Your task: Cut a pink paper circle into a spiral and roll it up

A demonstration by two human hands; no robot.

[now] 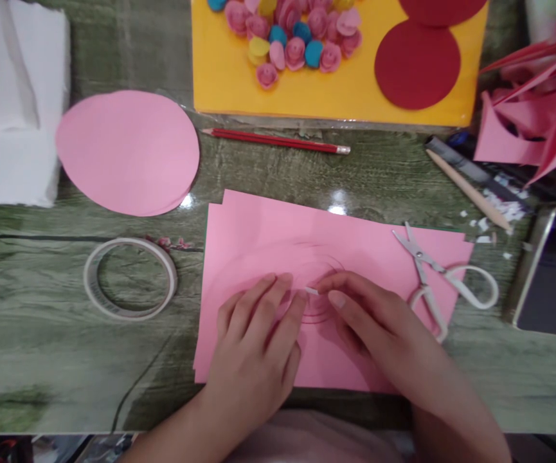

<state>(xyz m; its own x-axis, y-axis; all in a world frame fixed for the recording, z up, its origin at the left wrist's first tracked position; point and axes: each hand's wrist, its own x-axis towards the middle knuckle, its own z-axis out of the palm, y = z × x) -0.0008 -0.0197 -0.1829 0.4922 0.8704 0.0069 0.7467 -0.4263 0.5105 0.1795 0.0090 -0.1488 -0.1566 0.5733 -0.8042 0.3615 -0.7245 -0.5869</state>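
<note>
In front of me lies a stack of pink paper sheets (253, 225), with a pink paper circle cut into curved bands (323, 257) on top. My left hand (258, 341) rests on it, fingers stretched out and pressing down. A small white strip (311, 290) lies at the middle of the circle, between the fingertips of both hands. My right hand (374, 315) is closed, thumb and index finger pinched at the strip's right end. White-handled scissors (420, 256) lie partly spread on the sheets, just right of my right hand.
A tape roll (174, 283) and a pink oval (130, 151) lie left. Beyond are a red pencil (278, 140), a yellow sheet (282, 103) with paper roses (294, 51) and red circles (417, 64). Right: a wooden stick (468, 190), phone (555, 270), pink scraps (504, 135).
</note>
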